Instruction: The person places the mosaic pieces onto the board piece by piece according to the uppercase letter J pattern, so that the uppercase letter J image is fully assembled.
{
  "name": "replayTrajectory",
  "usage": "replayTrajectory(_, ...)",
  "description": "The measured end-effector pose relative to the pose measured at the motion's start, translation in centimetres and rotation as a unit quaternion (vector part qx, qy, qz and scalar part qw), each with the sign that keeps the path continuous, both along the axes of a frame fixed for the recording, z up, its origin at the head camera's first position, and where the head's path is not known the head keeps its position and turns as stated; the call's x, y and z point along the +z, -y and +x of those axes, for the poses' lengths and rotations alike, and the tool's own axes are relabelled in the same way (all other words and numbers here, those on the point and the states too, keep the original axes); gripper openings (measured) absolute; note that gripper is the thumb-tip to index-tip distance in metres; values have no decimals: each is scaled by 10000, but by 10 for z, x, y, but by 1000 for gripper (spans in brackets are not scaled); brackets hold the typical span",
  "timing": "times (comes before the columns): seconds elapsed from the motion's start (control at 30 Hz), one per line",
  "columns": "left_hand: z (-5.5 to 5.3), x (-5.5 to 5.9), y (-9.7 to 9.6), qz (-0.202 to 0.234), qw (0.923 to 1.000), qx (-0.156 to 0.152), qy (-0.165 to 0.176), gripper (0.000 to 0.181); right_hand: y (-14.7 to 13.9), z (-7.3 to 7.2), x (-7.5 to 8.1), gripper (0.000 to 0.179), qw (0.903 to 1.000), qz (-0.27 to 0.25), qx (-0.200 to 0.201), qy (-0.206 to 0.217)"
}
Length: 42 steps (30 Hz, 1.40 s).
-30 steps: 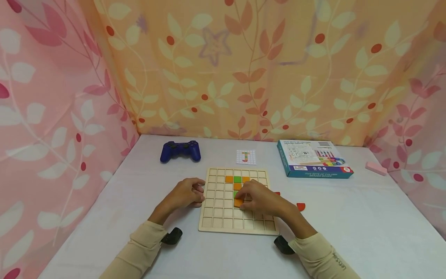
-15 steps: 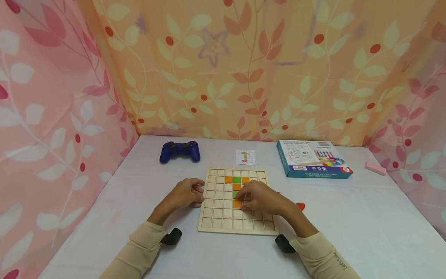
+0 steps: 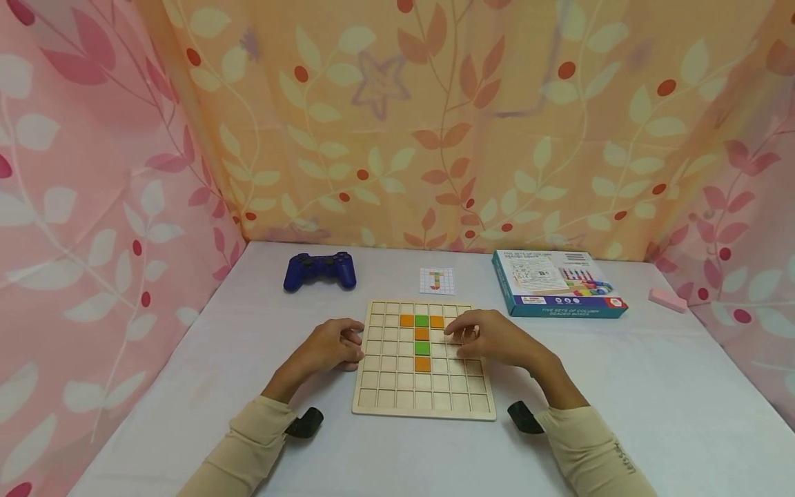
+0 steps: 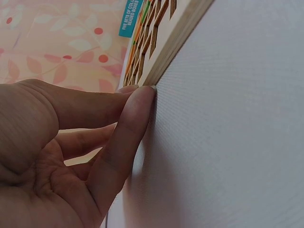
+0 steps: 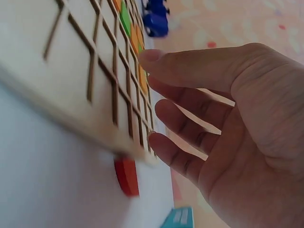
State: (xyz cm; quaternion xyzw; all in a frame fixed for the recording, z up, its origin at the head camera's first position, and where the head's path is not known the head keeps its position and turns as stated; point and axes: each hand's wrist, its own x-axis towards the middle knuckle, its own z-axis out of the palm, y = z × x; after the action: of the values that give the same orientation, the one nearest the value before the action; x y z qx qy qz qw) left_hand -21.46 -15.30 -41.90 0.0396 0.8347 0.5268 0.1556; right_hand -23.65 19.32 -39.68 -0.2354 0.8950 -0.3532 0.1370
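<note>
Fingertips of my left hand [image 3: 330, 345] touch the left edge of the square wooden grid board [image 3: 388, 399], close to the tabletop in the left wrist view. My right hand [image 3: 499, 337] hovers over the board's right side, fingers loosely bent, holding nothing. Orange and green square tiles form a T in the grid: a top row with a green tile [image 3: 421, 321] between two orange ones, and a column below ending in an orange tile [image 3: 422, 364]. A red rounded piece [image 5: 126, 177] lies beyond the board's edge in the right wrist view; my right hand hides it in the head view.
A small pattern card [image 3: 437, 281] lies behind the board. Further left rests a blue game controller [image 3: 319, 271]. At the back right are a boxed bead set [image 3: 559, 283] and a pink block [image 3: 667, 300]. Floral curtains [image 3: 397, 124] surround the white table.
My right hand has drawn back to the right from the lowest orange tile, which stays in the grid. Its forearm now covers the red pieces. My left hand has stayed at the board's edge.
</note>
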Motion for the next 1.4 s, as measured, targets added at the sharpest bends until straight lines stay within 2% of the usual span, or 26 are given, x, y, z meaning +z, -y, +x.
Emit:
replayTrajectory(0.23, 0, 0, 0, 3, 10000, 3, -13, 56, -24, -6, 2, 40, 9985, 32, -500, 207)
replayTrajectory(0.53, 1, 0, 1, 41, 10000, -24, -5, 55, -43, -12, 0, 40, 9980, 350, -490, 195)
replayTrajectory(0.83, 2, 0, 2, 34, 10000, -41, -37, 56, -51, -15, -5, 34, 9960, 468, -487, 579)
replayTrajectory(1.07, 2, 0, 2, 55, 10000, -43, -16, 56, -58, -15, -5, 26, 9965, 529, -380, 522)
replayTrajectory(1.4, 0, -2, 1, 33, 10000, -35, -28, 55, -59, -16, -6, 23, 9942, 673, -600, 590)
